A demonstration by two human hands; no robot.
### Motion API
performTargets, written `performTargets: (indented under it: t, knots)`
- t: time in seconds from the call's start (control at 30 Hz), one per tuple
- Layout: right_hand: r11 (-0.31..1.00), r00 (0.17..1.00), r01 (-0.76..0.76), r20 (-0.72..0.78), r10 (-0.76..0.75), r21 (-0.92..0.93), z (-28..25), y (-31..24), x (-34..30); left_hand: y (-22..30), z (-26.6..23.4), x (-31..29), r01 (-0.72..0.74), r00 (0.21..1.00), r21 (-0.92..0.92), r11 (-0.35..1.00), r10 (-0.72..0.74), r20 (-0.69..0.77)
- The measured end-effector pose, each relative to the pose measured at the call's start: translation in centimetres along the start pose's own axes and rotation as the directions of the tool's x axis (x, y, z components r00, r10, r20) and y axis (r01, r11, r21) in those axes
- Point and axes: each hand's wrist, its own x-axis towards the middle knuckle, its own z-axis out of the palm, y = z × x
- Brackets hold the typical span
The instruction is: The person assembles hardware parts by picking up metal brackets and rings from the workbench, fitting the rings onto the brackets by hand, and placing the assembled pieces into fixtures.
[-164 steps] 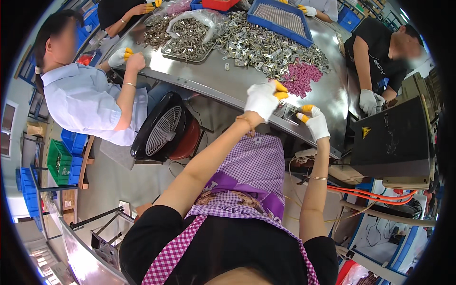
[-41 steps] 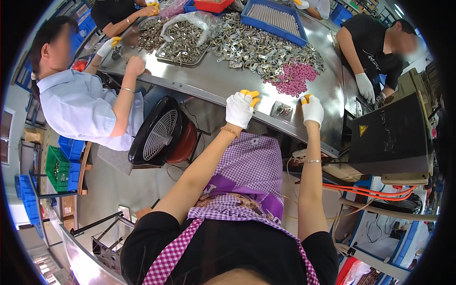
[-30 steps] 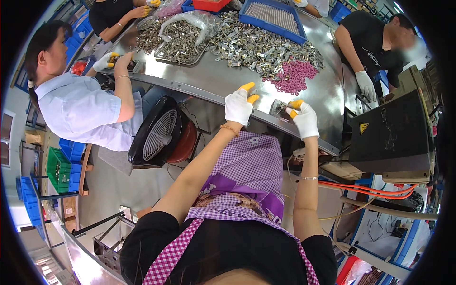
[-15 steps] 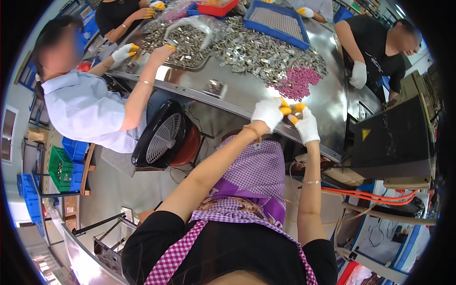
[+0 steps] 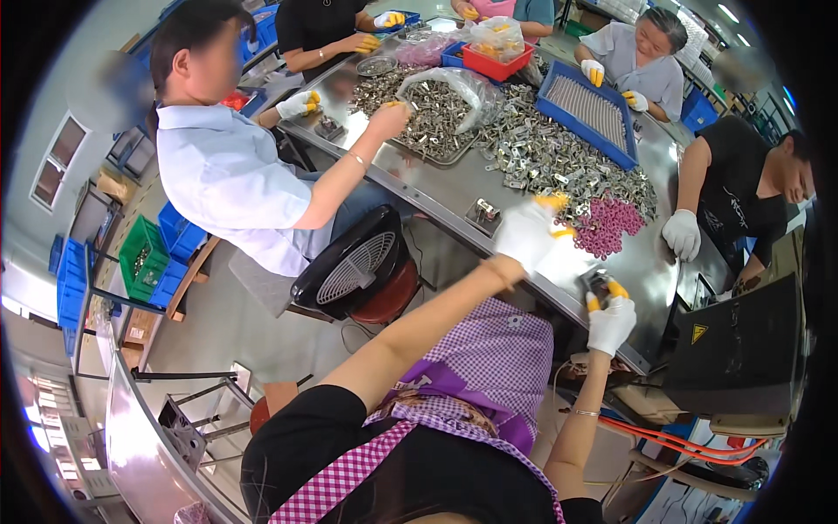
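My left hand (image 5: 526,237), in a white glove with yellow fingertips, reaches over the near edge of the pile of small metal parts (image 5: 532,144). Its thumb and fingers are spread apart and slightly blurred, and I see nothing held in it. Just right of its fingertips lies a heap of small pink rings (image 5: 602,229). My right hand (image 5: 611,321), gloved the same way, is at the table's front edge. Between its thumb and finger it grips a small dark metal part (image 5: 597,281), whose exact kind is hard to make out.
On the steel table (image 5: 436,188) are a tray of metal parts (image 5: 436,118), a blue tray with rows of pieces (image 5: 585,109) and a red bin (image 5: 496,63). Co-workers sit around it. A black chair (image 5: 358,271) stands left; a dark machine box (image 5: 738,349) is right.
My hands, close together before, have parted. The left has gone out to the pile, while the right stays near the edge with the metal part. The whole view has shifted and tilted.
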Motion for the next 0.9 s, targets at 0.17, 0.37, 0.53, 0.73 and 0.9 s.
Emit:
performTargets:
  t: [0.17,0.37,0.53,0.73,0.9]
  knots:
    - [0.886,0.939,-0.34,-0.167,0.301,-0.315,-0.8,4.1,4.0,-8.6,-5.0,1.8,0.554,0.827,0.167,0.816,-0.516,-0.222]
    - [0.865,0.892,-0.433,-0.259,0.371,-0.254,0.7,9.3,8.1,-12.5,-1.7,0.2,0.575,0.815,-0.021,0.818,-0.57,0.108]
    - [0.876,0.892,-0.42,-0.285,0.351,-0.236,1.7,10.1,8.4,-9.7,2.0,-1.6,0.558,0.814,-0.247,0.792,-0.466,0.347]
    - [0.877,0.891,-0.419,-0.293,0.347,-0.234,1.4,9.8,8.6,-9.4,4.1,-0.2,0.375,0.925,-0.072,0.924,-0.367,0.102]
    - [0.764,0.869,-0.494,-0.252,0.425,-0.415,0.1,8.9,9.4,-11.6,4.1,1.9,0.233,0.972,0.337,0.912,-0.221,-0.074]
